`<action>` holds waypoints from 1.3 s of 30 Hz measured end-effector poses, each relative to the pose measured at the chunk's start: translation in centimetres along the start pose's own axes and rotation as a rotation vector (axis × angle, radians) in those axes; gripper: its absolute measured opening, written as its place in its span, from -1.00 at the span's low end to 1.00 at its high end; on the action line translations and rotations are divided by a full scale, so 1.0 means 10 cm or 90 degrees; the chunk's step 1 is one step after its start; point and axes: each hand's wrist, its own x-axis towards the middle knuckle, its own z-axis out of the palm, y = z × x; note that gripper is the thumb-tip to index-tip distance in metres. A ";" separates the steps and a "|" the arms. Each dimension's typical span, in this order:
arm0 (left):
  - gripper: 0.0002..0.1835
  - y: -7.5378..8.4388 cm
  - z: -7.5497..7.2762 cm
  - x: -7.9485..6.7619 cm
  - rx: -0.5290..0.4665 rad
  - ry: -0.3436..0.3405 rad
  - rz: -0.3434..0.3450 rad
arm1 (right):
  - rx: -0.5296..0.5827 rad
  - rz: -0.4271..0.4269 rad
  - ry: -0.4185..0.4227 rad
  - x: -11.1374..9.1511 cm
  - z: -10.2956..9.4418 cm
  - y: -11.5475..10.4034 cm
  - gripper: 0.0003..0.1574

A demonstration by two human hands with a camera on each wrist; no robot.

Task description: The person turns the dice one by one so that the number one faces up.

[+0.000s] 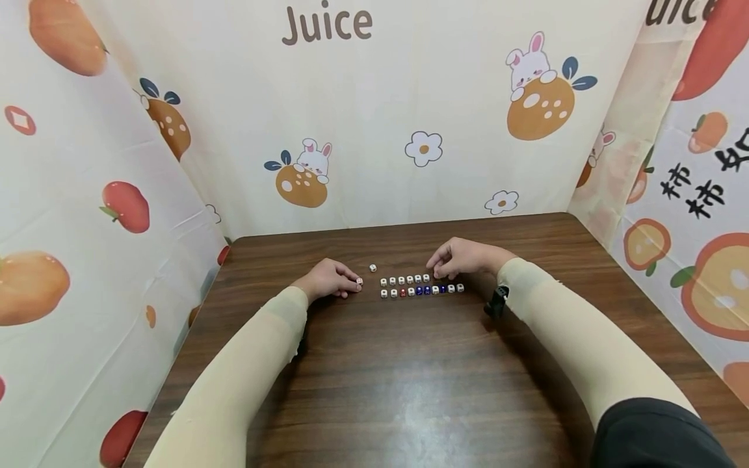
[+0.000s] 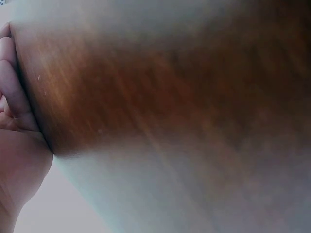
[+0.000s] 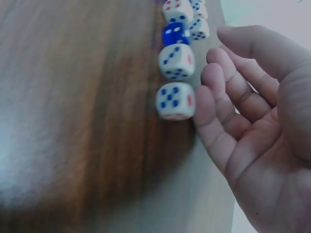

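My left hand (image 1: 330,278) pinches a white die (image 1: 359,281) at its fingertips, left of two rows of dice. In the left wrist view the curled fingers (image 2: 12,92) show at the left edge; the die is out of sight there. The back row (image 1: 401,281) is of white dice. White, blue and red dice make up the front row (image 1: 411,292). My right hand (image 1: 459,256) hovers by the back row's right end. Its loosely bent fingers and thumb stand apart, with nothing visible between them, beside the end white die (image 3: 175,101).
A single white die (image 1: 372,268) lies behind the rows, toward the left. Everything rests on a brown wood-grain table (image 1: 409,364). Printed cloth (image 1: 363,117) hangs along the table's back and both sides.
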 end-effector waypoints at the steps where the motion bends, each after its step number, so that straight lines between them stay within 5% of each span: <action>1: -0.78 0.00 0.00 0.00 -0.001 0.000 -0.002 | -0.001 -0.001 0.003 0.02 -0.01 -0.01 -0.60; 10: -0.78 0.06 0.02 -0.06 0.000 0.003 0.004 | -0.020 0.008 0.076 0.19 0.09 -0.31 -0.74; 23: -0.78 0.03 0.01 -0.03 -0.005 0.005 0.009 | -0.104 -0.026 0.065 0.58 0.46 -0.78 -0.69; 39: -0.78 0.03 0.00 -0.04 -0.013 -0.002 0.006 | -0.230 -0.027 0.078 0.90 0.80 -0.96 -0.57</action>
